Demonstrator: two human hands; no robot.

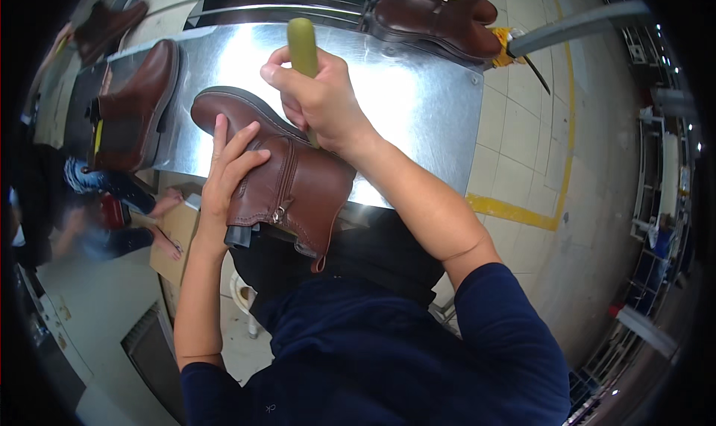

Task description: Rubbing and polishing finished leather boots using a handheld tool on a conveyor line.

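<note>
Head view: boot [321, 187] across table's near edge [183, 165]

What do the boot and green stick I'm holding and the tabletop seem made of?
Boot: probably smooth brown leather, real or synthetic; soft sheen, stitched seams. Green stick: perhaps smooth plastic or painted wood; even colour, no clear grain. Tabletop: likely shiny sheet metal; silvery, with bright blurred reflections.

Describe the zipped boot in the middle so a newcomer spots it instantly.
Start at the shiny metal table across the upper middle. Over its near edge is a brown ankle boot, toe pointing up-left, with a silver-pulled zip along its side. Unlike the left-end boot and the top-right boots, it has an olive-green tool right beside it.
</note>
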